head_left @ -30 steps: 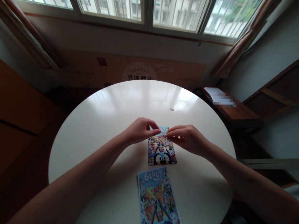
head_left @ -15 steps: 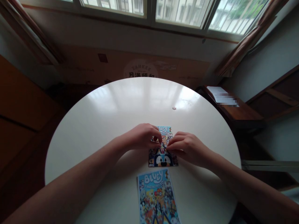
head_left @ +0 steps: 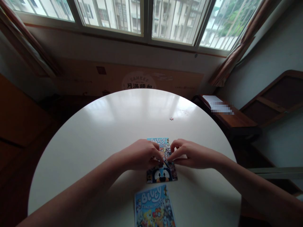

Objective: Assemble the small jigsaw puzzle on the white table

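A jigsaw puzzle with a blue cartoon dog and crowded small figures lies on the white table. Over its left half, my left hand has its fingers curled and pressed down at the middle of the picture. From the right side my right hand reaches in, index finger and thumb pinched close to the left fingertips. Whatever sits between the fingertips is too small to make out. A picture sheet titled "Bluey" lies nearer to me, cut off by the bottom edge. Beyond the puzzle lies a loose jigsaw piece.
The round white table has its far edge toward the wall. A wooden side table with white papers stands at the right. Windows and curtains are at the back.
My view has tilted up a little, so everything sits lower in the picture. Both hands stay at the puzzle, their fingertips moved slightly toward the dog's head.
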The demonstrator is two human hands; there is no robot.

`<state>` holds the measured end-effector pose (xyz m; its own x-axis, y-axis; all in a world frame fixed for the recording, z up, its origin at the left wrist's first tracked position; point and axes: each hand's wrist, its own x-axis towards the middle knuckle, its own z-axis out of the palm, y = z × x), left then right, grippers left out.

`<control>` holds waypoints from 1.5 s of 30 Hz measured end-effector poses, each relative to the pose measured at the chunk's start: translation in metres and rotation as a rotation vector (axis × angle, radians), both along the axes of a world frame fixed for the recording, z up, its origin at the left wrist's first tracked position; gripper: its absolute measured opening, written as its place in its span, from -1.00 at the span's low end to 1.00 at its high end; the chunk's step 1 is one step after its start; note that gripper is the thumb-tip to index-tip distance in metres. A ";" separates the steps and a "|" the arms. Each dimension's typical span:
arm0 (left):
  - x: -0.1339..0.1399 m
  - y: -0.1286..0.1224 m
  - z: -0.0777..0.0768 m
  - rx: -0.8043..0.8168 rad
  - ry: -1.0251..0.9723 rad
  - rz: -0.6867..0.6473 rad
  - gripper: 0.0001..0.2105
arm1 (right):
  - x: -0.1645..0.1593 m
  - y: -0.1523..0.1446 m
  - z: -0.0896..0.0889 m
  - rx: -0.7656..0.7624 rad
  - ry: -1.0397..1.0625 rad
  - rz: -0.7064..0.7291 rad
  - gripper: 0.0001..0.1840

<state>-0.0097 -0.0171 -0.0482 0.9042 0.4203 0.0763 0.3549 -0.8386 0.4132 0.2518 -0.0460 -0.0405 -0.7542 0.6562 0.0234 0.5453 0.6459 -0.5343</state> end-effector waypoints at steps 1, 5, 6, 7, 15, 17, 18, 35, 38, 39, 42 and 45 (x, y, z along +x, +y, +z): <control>0.001 -0.002 0.002 0.026 0.013 -0.005 -0.77 | 0.006 0.013 0.001 0.004 0.049 -0.039 -0.75; 0.006 -0.009 0.009 0.136 0.039 -0.040 -0.82 | 0.026 0.084 0.001 0.188 0.051 -0.391 -0.65; 0.007 -0.010 0.009 0.155 0.032 -0.048 -0.83 | 0.029 0.102 0.000 0.211 -0.045 -0.487 -0.64; 0.007 -0.011 0.009 0.171 0.023 -0.054 -0.84 | 0.030 0.118 -0.002 0.194 -0.093 -0.523 -0.64; 0.004 -0.004 0.005 0.106 -0.027 -0.031 -0.83 | 0.029 0.160 -0.018 0.081 -0.191 -0.590 -0.76; 0.000 0.000 0.008 0.112 -0.113 0.008 -0.81 | 0.030 0.161 -0.016 0.068 -0.186 -0.600 -0.78; -0.002 0.002 0.010 0.132 -0.180 0.046 -0.81 | 0.031 0.162 -0.015 0.057 -0.182 -0.605 -0.80; -0.002 0.016 0.005 0.032 -0.544 0.386 -0.83 | -0.030 0.022 0.013 -0.094 0.414 -0.425 -0.80; -0.002 0.016 0.004 -0.031 -0.517 0.327 -0.83 | -0.040 0.006 0.007 -0.095 0.469 -0.421 -0.79; -0.002 0.017 0.004 -0.044 -0.498 0.312 -0.83 | -0.041 0.004 0.003 -0.122 0.496 -0.427 -0.76; -0.002 0.018 0.002 -0.079 -0.446 0.292 -0.83 | -0.043 0.005 -0.010 -0.247 0.569 -0.448 -0.61; -0.005 0.020 0.002 -0.158 -0.404 0.261 -0.82 | -0.042 0.007 -0.020 -0.357 0.639 -0.463 -0.55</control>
<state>-0.0145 0.0033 -0.0463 0.6789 0.6628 0.3159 0.3299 -0.6597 0.6752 0.2096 -0.0386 -0.0605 -0.3218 0.9429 0.0856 0.2382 0.1681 -0.9566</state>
